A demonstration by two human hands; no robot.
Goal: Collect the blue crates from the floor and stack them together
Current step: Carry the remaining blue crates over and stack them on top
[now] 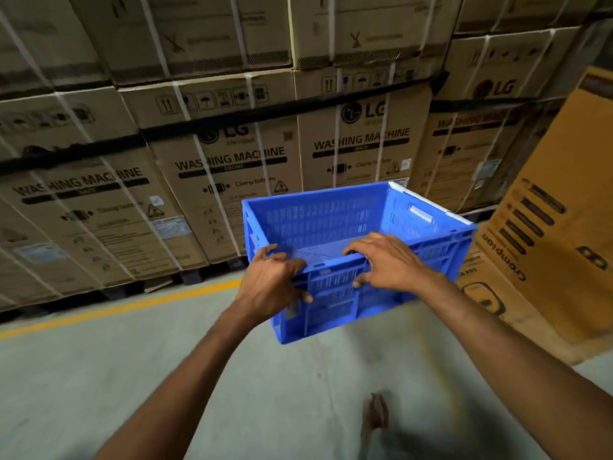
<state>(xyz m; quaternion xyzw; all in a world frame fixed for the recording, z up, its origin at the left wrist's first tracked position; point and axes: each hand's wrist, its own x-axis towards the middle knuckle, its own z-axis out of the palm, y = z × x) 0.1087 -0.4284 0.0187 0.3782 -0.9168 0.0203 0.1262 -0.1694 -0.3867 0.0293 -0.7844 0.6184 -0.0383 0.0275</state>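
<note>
Holding the blue crate (318, 220) up over the grey floor (166, 376), open side up, a little tilted. Clamped on its near rim with the left grip (275, 280), curled over the edge. Clamped with the right grip (388, 260) too, just beside. Behind, stacked washing machine boxes (232, 161). At the right, brown Crompton boxes (547, 254).

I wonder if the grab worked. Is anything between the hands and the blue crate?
Nothing. The left hand and right hand grip the blue crate by its near rim. No stack is visible, so that path cannot be judged.
</note>
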